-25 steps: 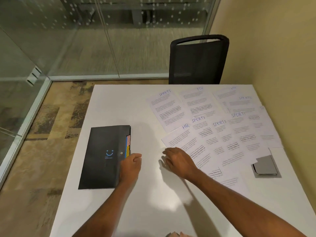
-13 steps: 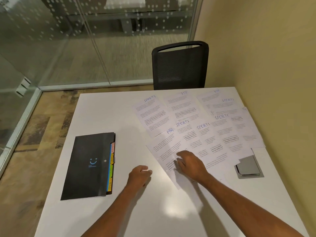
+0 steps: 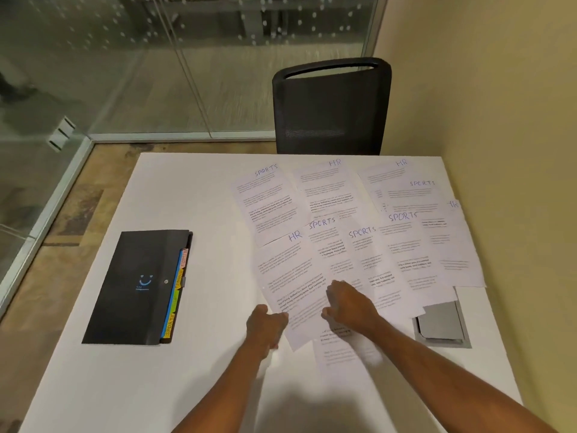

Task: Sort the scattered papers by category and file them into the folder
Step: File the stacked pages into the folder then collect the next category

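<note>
Scattered white printed papers and a closed black folder on the white worktop.
The sheets, hand-labelled SPORTS or HR in blue, lie flat and overlapping across the right half; the folder lies flat, well apart on the left, coloured index tabs poking out along its right edge.

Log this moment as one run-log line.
left hand: at HR sheet edge, grip unclear | right hand: pressing HR sheet | folder: closed, untouched

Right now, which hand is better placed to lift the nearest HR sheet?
Probably left. The left hand sits at the free edge of the HR sheet, on the side toward the folder; the right hand lies on top of the papers, suited more to sliding.
</note>
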Action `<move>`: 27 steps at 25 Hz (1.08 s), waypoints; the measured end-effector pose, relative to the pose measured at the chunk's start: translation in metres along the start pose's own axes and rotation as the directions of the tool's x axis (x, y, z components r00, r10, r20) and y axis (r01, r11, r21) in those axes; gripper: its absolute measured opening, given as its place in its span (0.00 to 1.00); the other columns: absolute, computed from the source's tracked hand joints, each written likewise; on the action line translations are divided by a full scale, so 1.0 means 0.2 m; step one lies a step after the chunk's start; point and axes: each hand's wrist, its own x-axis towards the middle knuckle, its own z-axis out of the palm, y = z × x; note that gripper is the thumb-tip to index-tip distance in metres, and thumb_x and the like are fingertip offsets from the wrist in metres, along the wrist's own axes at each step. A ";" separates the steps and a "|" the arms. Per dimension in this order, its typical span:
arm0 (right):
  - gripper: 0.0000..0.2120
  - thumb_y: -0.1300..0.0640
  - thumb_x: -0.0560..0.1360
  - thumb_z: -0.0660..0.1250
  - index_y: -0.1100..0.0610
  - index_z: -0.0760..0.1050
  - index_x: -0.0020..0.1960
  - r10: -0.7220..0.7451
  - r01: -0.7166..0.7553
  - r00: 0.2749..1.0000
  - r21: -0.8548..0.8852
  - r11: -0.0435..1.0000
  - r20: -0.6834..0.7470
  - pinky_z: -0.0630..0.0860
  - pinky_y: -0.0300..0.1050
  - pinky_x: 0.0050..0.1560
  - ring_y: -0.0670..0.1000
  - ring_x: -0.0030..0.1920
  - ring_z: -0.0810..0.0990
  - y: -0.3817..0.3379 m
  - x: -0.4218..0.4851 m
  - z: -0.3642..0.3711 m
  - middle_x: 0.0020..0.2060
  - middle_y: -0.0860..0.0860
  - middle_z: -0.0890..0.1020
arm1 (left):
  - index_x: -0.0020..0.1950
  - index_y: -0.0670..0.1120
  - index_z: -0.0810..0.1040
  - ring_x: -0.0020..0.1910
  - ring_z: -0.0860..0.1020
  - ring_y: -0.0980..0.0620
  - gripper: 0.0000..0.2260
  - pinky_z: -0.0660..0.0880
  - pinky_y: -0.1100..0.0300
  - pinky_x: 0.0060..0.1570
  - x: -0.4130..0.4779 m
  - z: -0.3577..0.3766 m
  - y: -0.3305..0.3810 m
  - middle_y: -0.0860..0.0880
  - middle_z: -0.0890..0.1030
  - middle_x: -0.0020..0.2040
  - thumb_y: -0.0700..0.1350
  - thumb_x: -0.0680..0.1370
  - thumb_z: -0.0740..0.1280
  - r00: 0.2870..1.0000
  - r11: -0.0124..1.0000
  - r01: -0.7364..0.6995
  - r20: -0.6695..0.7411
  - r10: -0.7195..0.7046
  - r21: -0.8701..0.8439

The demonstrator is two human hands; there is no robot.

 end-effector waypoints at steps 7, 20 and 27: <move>0.27 0.43 0.78 0.70 0.53 0.69 0.72 -0.053 0.053 0.997 0.007 0.999 0.055 0.67 0.56 0.77 0.50 0.85 0.56 0.11 -0.01 0.08 0.84 0.48 0.62 | 0.54 0.46 0.78 0.43 0.87 0.39 0.25 0.87 0.41 0.42 0.17 0.28 -0.16 0.43 0.85 0.48 0.53 0.61 0.75 0.975 0.980 -0.050 -0.220 0.006 -0.191; 0.26 0.44 0.81 0.69 0.52 0.70 0.75 -0.061 0.060 0.998 0.051 0.997 0.002 0.71 0.53 0.74 0.50 0.82 0.64 0.11 0.00 0.07 0.78 0.47 0.71 | 0.52 0.45 0.82 0.41 0.85 0.49 0.11 0.80 0.58 0.41 0.06 0.22 0.00 0.43 0.89 0.52 0.43 0.74 0.81 0.994 0.907 -0.079 -0.098 0.042 -0.413; 0.23 0.42 0.79 0.71 0.50 0.75 0.70 -0.015 0.018 1.000 0.238 0.971 -0.014 0.76 0.50 0.64 0.48 0.67 0.77 0.11 -0.03 0.00 0.65 0.43 0.78 | 0.62 0.40 0.80 0.47 0.86 0.43 0.12 0.85 0.50 0.47 0.02 0.08 0.02 0.41 0.88 0.58 0.30 0.80 0.71 0.996 0.908 -0.080 0.008 0.091 -0.412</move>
